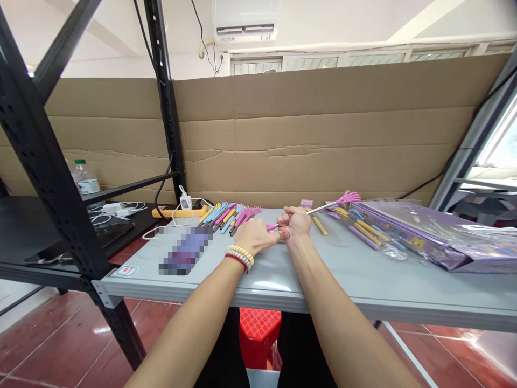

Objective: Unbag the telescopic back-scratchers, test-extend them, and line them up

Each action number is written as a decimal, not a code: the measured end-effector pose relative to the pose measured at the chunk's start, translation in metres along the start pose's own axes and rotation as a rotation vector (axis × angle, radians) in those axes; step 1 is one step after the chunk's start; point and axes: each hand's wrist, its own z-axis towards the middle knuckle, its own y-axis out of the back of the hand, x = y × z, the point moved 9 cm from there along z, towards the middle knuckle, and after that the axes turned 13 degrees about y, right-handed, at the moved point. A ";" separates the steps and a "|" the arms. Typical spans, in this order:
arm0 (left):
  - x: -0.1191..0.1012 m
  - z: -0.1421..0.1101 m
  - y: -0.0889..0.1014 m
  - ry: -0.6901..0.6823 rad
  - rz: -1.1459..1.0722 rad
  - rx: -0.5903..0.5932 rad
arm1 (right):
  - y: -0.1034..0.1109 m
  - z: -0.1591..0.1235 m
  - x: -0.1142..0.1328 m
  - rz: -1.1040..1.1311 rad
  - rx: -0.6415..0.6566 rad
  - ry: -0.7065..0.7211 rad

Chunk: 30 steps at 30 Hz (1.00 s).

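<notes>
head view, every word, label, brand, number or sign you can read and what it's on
No text reads clearly.
Table-corner sticker: marking too small to read.
Bottle label: too small.
Air conditioner: tiny marks, unreadable.
Purple package: any wording too blurred.

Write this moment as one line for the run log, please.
right hand: grips pink back scratcher; left hand: at its handle; table: more scratchers, purple package

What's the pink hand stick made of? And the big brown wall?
The pink hand-shaped tip is probably plastic, smooth and evenly coloured. Its rod looks like shiny metal: it gleams silver. The brown wall seems dull cardboard, with creases.
</notes>
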 end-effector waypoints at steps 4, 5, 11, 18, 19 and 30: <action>0.005 0.002 0.000 0.015 0.059 -0.009 | 0.012 0.011 0.006 0.000 -0.049 0.037; 0.007 0.001 -0.001 0.013 0.072 -0.012 | 0.014 0.014 0.008 -0.007 -0.052 0.042; 0.006 -0.006 0.003 -0.093 0.101 -0.076 | 0.023 0.016 0.009 0.047 -0.103 -0.031; -0.004 -0.007 0.003 -0.141 0.165 -0.105 | 0.034 0.018 0.017 0.105 -0.195 -0.029; -0.004 -0.007 0.001 -0.134 0.163 -0.084 | 0.035 0.018 0.018 0.099 -0.200 -0.025; 0.002 -0.001 -0.003 -0.128 0.094 -0.018 | 0.041 0.024 0.015 0.082 -0.225 0.006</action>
